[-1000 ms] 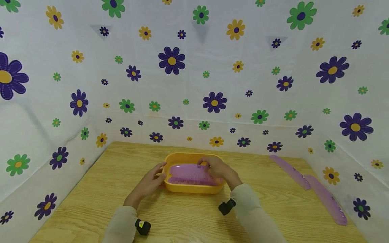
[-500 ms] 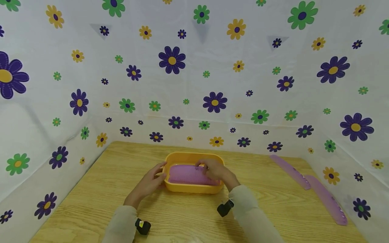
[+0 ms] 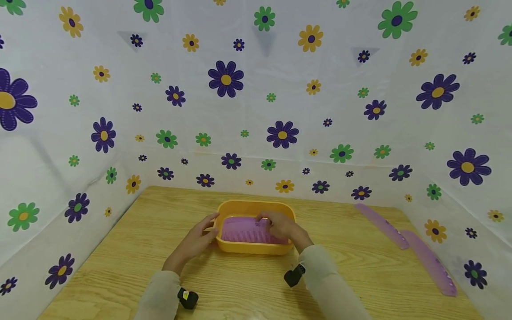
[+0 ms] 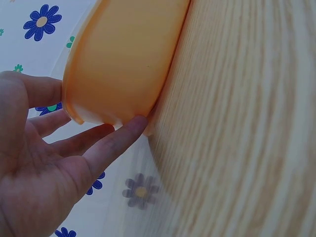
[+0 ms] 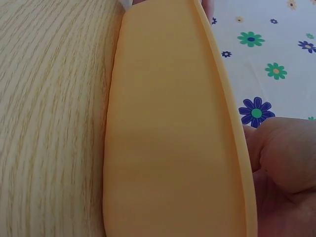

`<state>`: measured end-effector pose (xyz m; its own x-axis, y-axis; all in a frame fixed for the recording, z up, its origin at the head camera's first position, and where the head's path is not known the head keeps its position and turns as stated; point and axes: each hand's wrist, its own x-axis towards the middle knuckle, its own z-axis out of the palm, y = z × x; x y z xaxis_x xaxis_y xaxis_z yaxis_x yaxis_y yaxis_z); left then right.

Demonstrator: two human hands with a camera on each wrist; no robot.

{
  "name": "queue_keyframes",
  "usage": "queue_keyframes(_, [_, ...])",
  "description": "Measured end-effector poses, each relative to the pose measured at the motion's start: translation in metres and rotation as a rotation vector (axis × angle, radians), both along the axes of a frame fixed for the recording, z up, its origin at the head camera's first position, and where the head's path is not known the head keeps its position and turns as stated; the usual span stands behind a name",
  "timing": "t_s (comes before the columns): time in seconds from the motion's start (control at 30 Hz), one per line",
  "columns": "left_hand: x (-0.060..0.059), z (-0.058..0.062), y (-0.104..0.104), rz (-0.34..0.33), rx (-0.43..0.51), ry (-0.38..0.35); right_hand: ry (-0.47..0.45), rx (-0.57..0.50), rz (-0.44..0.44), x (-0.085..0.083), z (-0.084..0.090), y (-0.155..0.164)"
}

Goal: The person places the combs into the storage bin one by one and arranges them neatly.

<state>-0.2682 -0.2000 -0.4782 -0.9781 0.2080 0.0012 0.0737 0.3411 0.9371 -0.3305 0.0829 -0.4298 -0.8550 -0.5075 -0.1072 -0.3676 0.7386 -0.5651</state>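
A yellow plastic tray (image 3: pixel 256 250) stands on the wooden table, with a translucent purple comb (image 3: pixel 240 229) lying lengthwise inside it, teeth toward the near wall. My left hand (image 3: pixel 198 238) touches the tray's left end from outside. In the left wrist view its outstretched fingers (image 4: pixel 116 143) rest along the end wall and rim. Reaching over the right side, my right hand (image 3: pixel 282 226) has curled fingers at the comb's far edge, near its printed mark, and pinches it. The tray's side wall (image 5: pixel 173 118) hides those fingertips in the right wrist view.
Two more purple combs lie end to end along the table's right side, a farther comb (image 3: pixel 382 226) and a nearer comb (image 3: pixel 430 262). White flower-printed sheeting (image 3: pixel 256 111) closes in the back and both sides of the table (image 3: pixel 248 284).
My right hand has shifted slightly left inside the tray. The comb has settled flatter, and the second row of teeth seen beneath it no longer shows. My left hand has stayed still.
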Motion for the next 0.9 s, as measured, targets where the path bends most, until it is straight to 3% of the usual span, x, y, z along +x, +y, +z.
queue_keyframes(0.2, [-0.0019, -0.0017, 0.002, 0.034, -0.022, -0.009, 0.0, -0.005, 0.003, 0.0001, -0.0008, -0.0009])
queue_keyframes(0.9, [-0.0004, -0.0016, 0.0023, 0.035, -0.033, -0.008, -0.009, -0.014, -0.068, -0.0001, -0.0097, -0.0057])
